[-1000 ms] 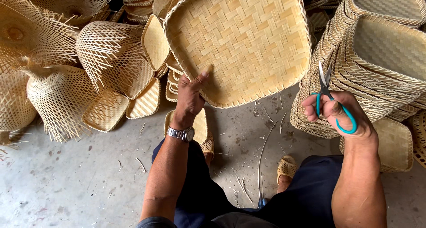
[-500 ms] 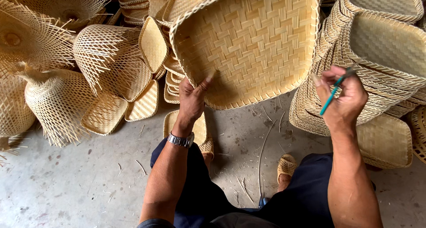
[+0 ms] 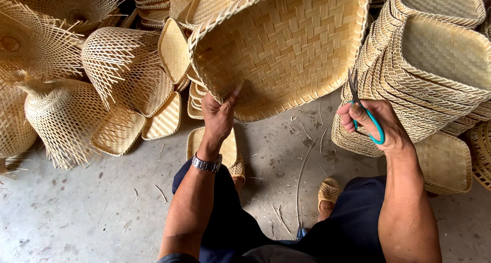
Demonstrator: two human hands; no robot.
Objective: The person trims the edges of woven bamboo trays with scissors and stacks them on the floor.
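Gripping the near rim of a large square woven bamboo tray, the left hand is closed on it, thumb against the inside weave, and the tray stands tilted up on edge above the grey concrete floor. The tray is pale straw-coloured, plaited in a flat herringbone pattern with a bound, corded rim, and nothing lies in it. To the right of the tray the right hand is curled shut around a pair of scissors with teal handle loops, dark blades pointing up. Beyond that hand, right of the tray, rises a stack of similar woven trays, nested one in another. Left of the tray lie smaller woven trays and open-weave bamboo cones with loose, bristling strip ends. Below the tray, thin bamboo slivers are scattered on the floor beside the person's woven sandal.
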